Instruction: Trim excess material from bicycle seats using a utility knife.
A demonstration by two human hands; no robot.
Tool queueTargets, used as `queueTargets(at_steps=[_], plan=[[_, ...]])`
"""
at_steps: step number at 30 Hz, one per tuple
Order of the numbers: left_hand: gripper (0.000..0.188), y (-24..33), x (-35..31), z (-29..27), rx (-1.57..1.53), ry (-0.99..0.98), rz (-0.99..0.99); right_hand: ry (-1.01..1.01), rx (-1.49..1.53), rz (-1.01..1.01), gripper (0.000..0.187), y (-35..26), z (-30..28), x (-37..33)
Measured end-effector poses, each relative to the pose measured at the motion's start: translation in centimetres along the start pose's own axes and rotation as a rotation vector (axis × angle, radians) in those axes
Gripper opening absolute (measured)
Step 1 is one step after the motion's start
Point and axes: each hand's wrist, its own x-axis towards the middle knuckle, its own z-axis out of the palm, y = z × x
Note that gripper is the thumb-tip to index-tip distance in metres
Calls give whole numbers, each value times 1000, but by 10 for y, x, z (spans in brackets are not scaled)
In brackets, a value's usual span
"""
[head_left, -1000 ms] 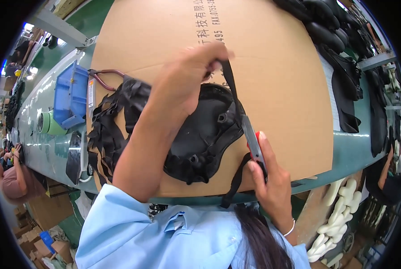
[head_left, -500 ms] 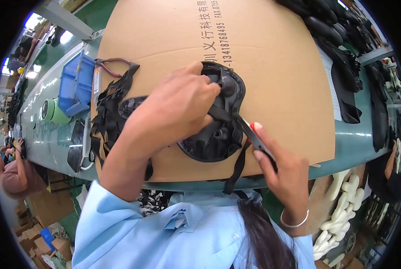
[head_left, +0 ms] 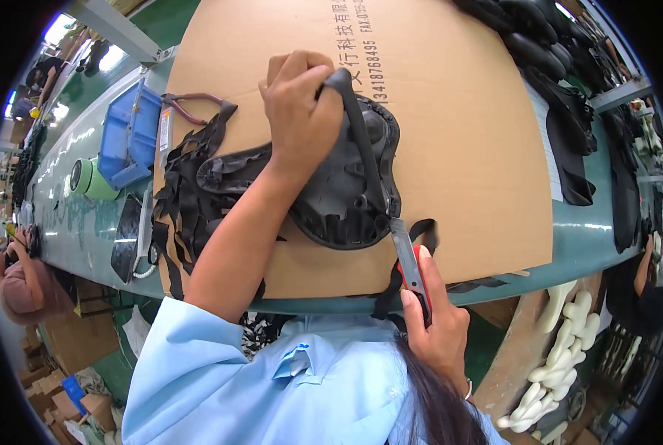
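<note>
A black bicycle saddle (head_left: 324, 204) lies upside down, its hollow underside facing up and its narrow nose to the left. My left hand (head_left: 302, 111) is closed above it, gripping a black strip of cover material (head_left: 361, 141) that stretches taut down to the saddle's right edge. In my right hand (head_left: 441, 326) is a utility knife (head_left: 413, 274) with a red and black handle. Its blade tip touches, or nearly touches, the saddle's rim where the strip ends. A loose black strip (head_left: 426, 231) curls beside the knife.
Under the saddle is a cardboard sheet (head_left: 487, 170). A heap of black offcuts (head_left: 187, 185), red-handled pliers (head_left: 194, 111), a blue bin (head_left: 127, 137) and a green round container (head_left: 93, 180) sit at left. Black saddles (head_left: 528, 30) are piled far right. A co-worker (head_left: 31, 289) is at far left.
My left hand has moved up and away, drawing the strip out of the saddle. My right hand has shifted lower and slightly left, turning the knife more upright.
</note>
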Motion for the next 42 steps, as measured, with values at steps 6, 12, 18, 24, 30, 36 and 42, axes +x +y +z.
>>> queueTargets(at_steps=[6, 12, 18, 24, 30, 36, 42], plan=[[30, -18, -25, -46, -409, -392, -606, 15, -197, -141, 48, 17, -41, 51], [45, 37, -21, -73, -807, -816, -702, -399, -274, -363, 49, 15, -86, 113], [37, 32, -5, -39, -1399, -469, -1090, -397, -541, -368, 56, -3, -75, 70], [35, 45, 47, -70, -1196, -131, -751, -224, -614, -220, 57, -11, -66, 12], [26, 22, 34, -119, -601, 648, -198, -222, -203, 66, 61, -5, -44, -32], [54, 3, -41, -71, 606, -388, -53, 130, 233, 70, 76, 21, -11, 9], [66, 10, -23, -65, -603, -1119, -875, 9, 377, -138, 56, 20, -17, 116]])
